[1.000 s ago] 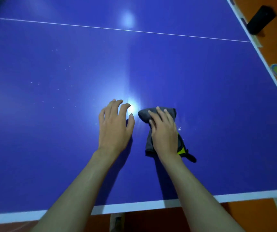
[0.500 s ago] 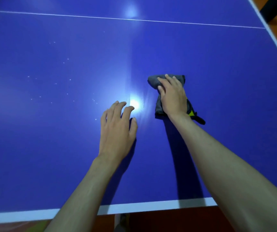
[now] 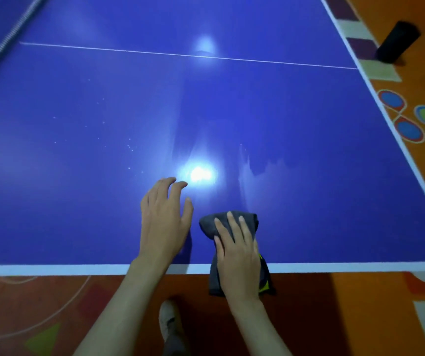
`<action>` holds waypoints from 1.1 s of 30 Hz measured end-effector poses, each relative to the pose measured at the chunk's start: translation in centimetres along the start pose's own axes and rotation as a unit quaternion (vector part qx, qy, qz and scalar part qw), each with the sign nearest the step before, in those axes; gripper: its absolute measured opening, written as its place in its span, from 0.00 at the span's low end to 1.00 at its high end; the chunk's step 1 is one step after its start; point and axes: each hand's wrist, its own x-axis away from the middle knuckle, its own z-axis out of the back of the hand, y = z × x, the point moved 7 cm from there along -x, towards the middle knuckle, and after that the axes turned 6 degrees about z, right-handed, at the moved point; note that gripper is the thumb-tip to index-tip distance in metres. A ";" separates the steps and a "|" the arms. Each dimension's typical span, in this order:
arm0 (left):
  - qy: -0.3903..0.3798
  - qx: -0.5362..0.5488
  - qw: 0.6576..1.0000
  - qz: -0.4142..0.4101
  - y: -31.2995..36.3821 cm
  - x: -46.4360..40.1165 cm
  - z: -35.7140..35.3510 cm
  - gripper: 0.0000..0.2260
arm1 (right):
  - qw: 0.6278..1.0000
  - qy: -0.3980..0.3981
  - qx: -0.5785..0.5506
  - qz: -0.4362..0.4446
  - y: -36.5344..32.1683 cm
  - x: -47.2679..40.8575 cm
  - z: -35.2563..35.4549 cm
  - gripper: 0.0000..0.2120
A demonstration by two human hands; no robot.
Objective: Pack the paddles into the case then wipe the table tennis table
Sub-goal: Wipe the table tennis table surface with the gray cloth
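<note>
1. While my right hand presses flat on the grey cloth, fingers straight and nothing pinched, the cloth sits at the near edge of the table tennis table, its tail hanging over the white border.
2. I see my left hand just beside it, palm down on the blue surface, fingers loosely spread, holding nothing.
3. I see a black case lying on the orange floor beyond the table's right edge.
4. I can see small white specks dotting the surface left of centre.
</note>
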 end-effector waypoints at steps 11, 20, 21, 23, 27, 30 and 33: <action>-0.003 0.031 1.000 0.000 1.4 -2.7 -3.8 0.17 | 0.999 0.022 -0.001 -0.032 4.7 -15.3 -1.2 0.19; -0.010 0.042 0.999 0.002 1.5 -6.6 -5.7 0.15 | 0.997 0.022 -0.038 -0.056 8.0 -29.5 -2.5 0.19; -0.011 0.039 0.999 -0.002 1.6 -6.9 -5.9 0.15 | 0.997 0.024 -0.044 -0.054 8.3 -30.6 -2.5 0.19; -0.016 0.036 0.999 -0.006 1.8 -7.2 -6.2 0.15 | 0.997 0.026 -0.052 -0.045 8.7 -32.1 -2.5 0.18; -0.016 0.024 1.000 -0.007 2.1 -6.8 -6.4 0.15 | 0.997 0.011 -0.066 -0.033 8.6 -31.9 -2.6 0.19; -0.007 0.017 1.000 -0.013 3.0 -5.5 -6.1 0.15 | 0.998 0.020 -0.065 -0.019 8.5 -28.5 -2.1 0.18; -0.007 0.004 1.000 -0.017 4.0 -3.6 -6.0 0.16 | 0.998 0.022 -0.051 -0.017 8.4 -22.5 -1.3 0.19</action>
